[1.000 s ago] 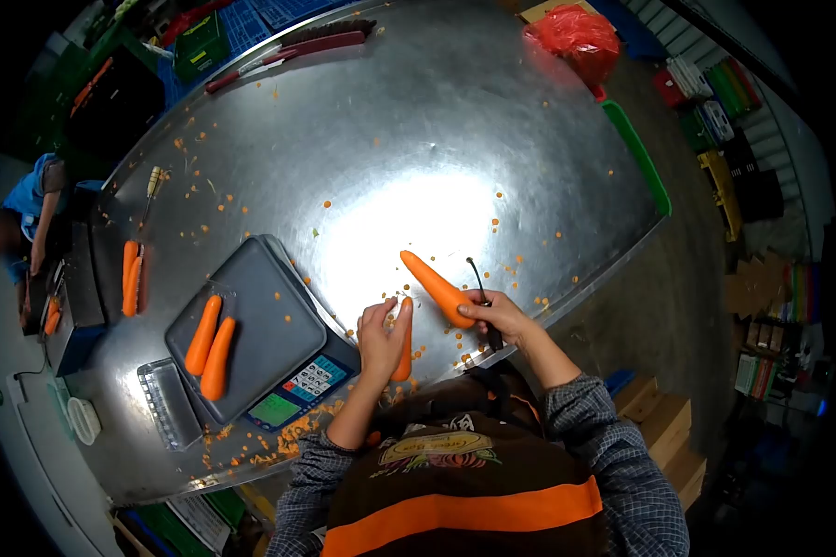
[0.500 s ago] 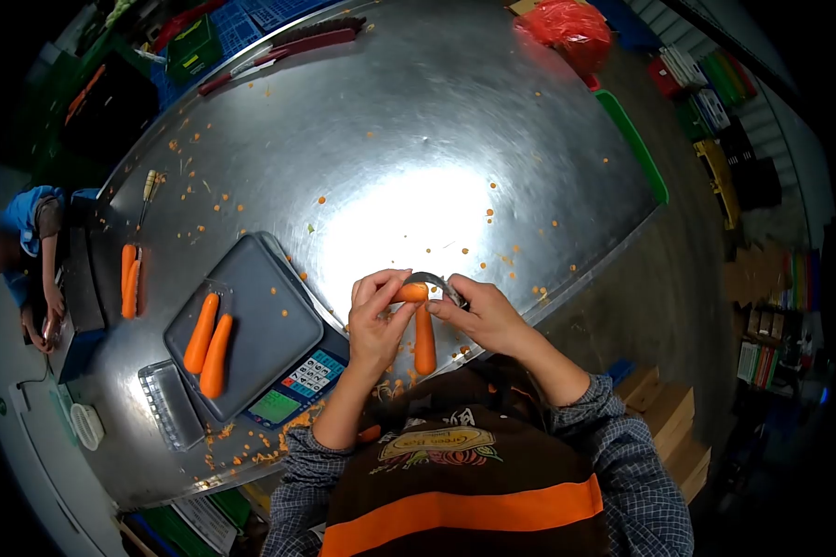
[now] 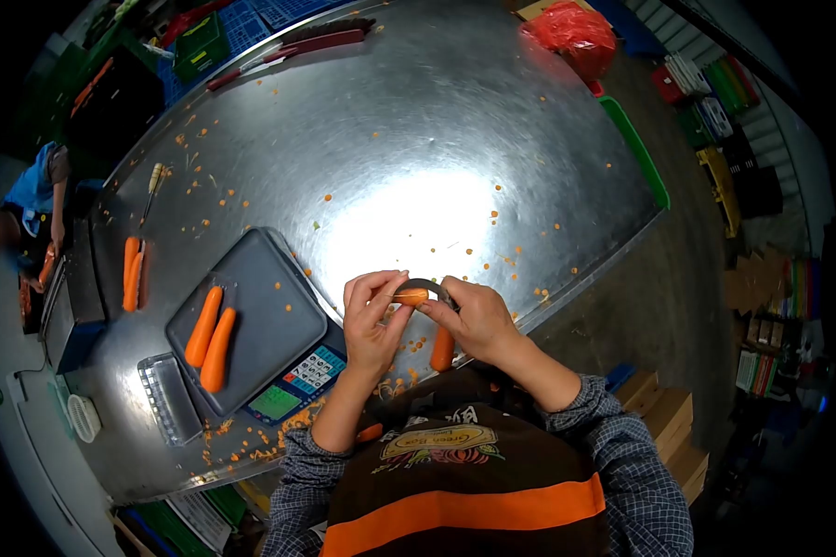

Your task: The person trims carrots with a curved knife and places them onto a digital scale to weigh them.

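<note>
Pinched between the fingers of my left hand (image 3: pixel 372 320) is a short carrot (image 3: pixel 411 296), its cut end pointing right. My right hand (image 3: pixel 478 320) is closed on a dark curved tool (image 3: pixel 424 283) that arches over the carrot; its exact kind is hard to make out. The right thumb lies close to the carrot's end. Under the right hand, near the table's front edge, lies another carrot (image 3: pixel 443 348), partly covered. Two whole carrots (image 3: pixel 210 339) rest on the grey tray (image 3: pixel 279 278) of a digital scale (image 3: pixel 308 373) to the left.
Carrot scraps litter the metal table (image 3: pixel 492 121). Left of the scale are a clear plastic box (image 3: pixel 170 399), more carrots (image 3: pixel 131 274) and a wooden-handled tool (image 3: pixel 155 176). A brush (image 3: pixel 316 42) lies at the back. A co-worker (image 3: pixel 39 186) handles a carrot at far left.
The carrot in my left hand has turned slightly and its cut end shows more. My right hand now covers more of the carrot beneath it. The co-worker's hand has moved up with a carrot.
</note>
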{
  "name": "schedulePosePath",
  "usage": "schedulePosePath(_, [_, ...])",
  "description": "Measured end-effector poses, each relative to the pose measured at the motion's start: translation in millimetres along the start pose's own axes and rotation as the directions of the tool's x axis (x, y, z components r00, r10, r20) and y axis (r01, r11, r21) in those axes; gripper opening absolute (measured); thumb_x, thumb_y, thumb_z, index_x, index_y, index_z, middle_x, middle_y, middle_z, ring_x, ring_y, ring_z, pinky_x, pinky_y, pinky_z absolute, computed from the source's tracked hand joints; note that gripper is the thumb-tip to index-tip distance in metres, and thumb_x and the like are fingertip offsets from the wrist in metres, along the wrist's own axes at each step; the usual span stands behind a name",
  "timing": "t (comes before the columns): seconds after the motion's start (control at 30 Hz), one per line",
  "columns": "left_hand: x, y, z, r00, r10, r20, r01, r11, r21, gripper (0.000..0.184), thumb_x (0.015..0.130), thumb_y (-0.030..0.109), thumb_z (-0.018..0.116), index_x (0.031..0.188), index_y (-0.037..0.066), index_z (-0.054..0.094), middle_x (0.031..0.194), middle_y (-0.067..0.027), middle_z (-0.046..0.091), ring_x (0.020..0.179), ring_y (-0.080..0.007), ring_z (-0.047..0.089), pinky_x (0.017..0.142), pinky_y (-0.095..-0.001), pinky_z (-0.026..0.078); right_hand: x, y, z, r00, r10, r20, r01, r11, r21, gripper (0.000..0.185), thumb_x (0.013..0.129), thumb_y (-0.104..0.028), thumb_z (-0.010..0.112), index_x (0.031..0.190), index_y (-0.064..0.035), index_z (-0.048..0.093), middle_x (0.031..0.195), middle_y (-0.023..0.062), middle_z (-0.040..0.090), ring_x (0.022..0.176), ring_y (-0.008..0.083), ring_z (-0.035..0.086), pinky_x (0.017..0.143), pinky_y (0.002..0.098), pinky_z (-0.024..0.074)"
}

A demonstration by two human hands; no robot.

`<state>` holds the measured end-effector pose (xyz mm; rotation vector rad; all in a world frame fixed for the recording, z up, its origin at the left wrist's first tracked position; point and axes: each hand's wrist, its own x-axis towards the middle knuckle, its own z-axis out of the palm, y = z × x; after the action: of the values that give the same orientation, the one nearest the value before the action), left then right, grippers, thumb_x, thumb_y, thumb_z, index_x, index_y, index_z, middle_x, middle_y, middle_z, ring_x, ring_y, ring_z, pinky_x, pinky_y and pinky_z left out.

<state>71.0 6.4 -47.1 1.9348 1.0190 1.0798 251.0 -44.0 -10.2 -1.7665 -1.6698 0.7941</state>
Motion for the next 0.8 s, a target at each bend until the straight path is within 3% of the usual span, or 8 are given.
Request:
schedulePosePath(0.23, [1.7, -6.0, -8.0, 0.996, 0.079, -0.032, -0.078, 0.996, 0.040, 0.049, 0.073, -0.004, 0.077, 0.120, 0.008, 0.071, 0.115, -0.0080, 0.064, 0.109, -0.0249, 0.057, 0.088, -0.0344, 0.051, -1.4, -2.2, -2.6, 0.990, 0.004, 0.144, 0.004, 0.999, -0.053, 0.041, 0.093, -0.040, 0.068, 0.077, -0.0032, 0.059, 0.066, 0.0130, 0.060, 0.059, 0.0305, 0.060, 0.054, 0.0405, 0.0444])
schedulePosePath(0.33, [0.4, -5.3, -4.5, 0.992, -0.104, -0.077, 0.099, 0.993, -0.069, 0.042, 0.080, -0.002, 0.076, 0.121, 0.004, 0.069, 0.118, -0.0089, 0.064, 0.110, -0.0228, 0.060, 0.091, -0.0339, 0.051, -14.1, -0.4, 2.5, 0.921, -0.329, 0.211, 0.341, 0.940, -0.024, 0.031, 0.090, -0.030, 0.069, 0.073, -0.0050, 0.059, 0.064, 0.0098, 0.059, 0.056, 0.0270, 0.060, 0.052, 0.0383, 0.0442])
schedulePosePath(0.47, [-17.4, -29.5, -14.9, 0.811, -0.581, -0.074, 0.333, 0.562, -0.757, 0.038, 0.093, 0.003, 0.069, 0.127, -0.002, 0.055, 0.119, -0.0122, 0.062, 0.107, -0.0177, 0.064, 0.092, -0.0302, 0.056, -26.0, 60.5, -10.1, 0.741, 0.451, 0.497, -0.630, 0.723, 0.284, 0.040, 0.091, -0.039, 0.070, 0.080, -0.0007, 0.067, 0.063, 0.0106, 0.061, 0.051, 0.0209, 0.058, 0.049, 0.0349, 0.0447])
schedulePosePath(0.5, [-21.1, -34.9, -18.8, 0.784, -0.611, -0.108, 0.321, 0.548, -0.773, 0.037, 0.094, 0.005, 0.069, 0.126, -0.001, 0.053, 0.116, -0.0122, 0.062, 0.105, -0.0175, 0.064, 0.090, -0.0308, 0.058, -23.7, 49.5, -17.3, 0.926, 0.273, 0.262, -0.176, 0.924, -0.340, 0.036, 0.087, -0.037, 0.077, 0.080, -0.0033, 0.066, 0.069, 0.0044, 0.062, 0.054, 0.0122, 0.056, 0.048, 0.0291, 0.0424])
schedulePosePath(0.57, [-23.6, -22.8, -38.8, 0.705, -0.701, -0.111, 0.332, 0.464, -0.821, 0.037, 0.094, 0.010, 0.070, 0.124, -0.001, 0.052, 0.113, -0.0115, 0.063, 0.100, -0.0161, 0.065, 0.080, -0.0278, 0.059, -28.2, 89.8, 0.4, 0.983, -0.024, 0.182, 0.111, 0.869, -0.482, 0.038, 0.078, -0.029, 0.086, 0.101, -0.0044, 0.068, 0.090, 0.0037, 0.066, 0.058, 0.0050, 0.051, 0.050, 0.0238, 0.0407])
schedulePosePath(0.63, [-26.9, -13.0, -52.1, 0.620, -0.780, -0.085, 0.333, 0.359, -0.872, 0.038, 0.094, 0.015, 0.071, 0.122, 0.000, 0.051, 0.110, -0.0109, 0.063, 0.095, -0.0147, 0.067, 0.071, -0.0249, 0.061, -21.0, 70.3, 14.1, 0.951, 0.248, 0.183, -0.304, 0.848, 0.434, 0.073, 0.067, -0.017, 0.092, 0.131, -0.0050, 0.059, 0.118, 0.0083, 0.065, 0.059, 0.0033, 0.047, 0.054, 0.0218, 0.0407])
schedulePosePath(0.67, [-30.2, -10.3, -59.3, 0.593, -0.802, -0.064, 0.331, 0.315, -0.890, 0.038, 0.094, 0.016, 0.071, 0.121, 0.001, 0.051, 0.110, -0.0107, 0.063, 0.095, -0.0149, 0.067, 0.072, -0.0269, 0.062, -9.4, 37.0, 15.0, 0.960, 0.128, 0.249, -0.232, 0.864, 0.448, 0.098, 0.063, -0.012, 0.093, 0.148, -0.0059, 0.043, 0.129, 0.0104, 0.061, 0.060, 0.0019, 0.043, 0.056, 0.0196, 0.0394])
schedulePosePath(0.8, [-37.1, 2.1, -85.0, 0.579, -0.814, -0.049, 0.319, 0.282, -0.905, 0.029, 0.099, 0.018, 0.063, 0.120, 0.003, 0.049, 0.110, -0.0113, 0.062, 0.095, -0.0190, 0.068, 0.075, -0.0319, 0.063, 19.5, -23.1, 75.4, 0.985, -0.115, 0.132, 0.024, 0.836, 0.548, 0.079, 0.070, -0.007, 0.089, 0.139, -0.0038, 0.051, 0.122, 0.0098, 0.063, 0.086, 0.0111, 0.062, 0.076, 0.0228, 0.0506])
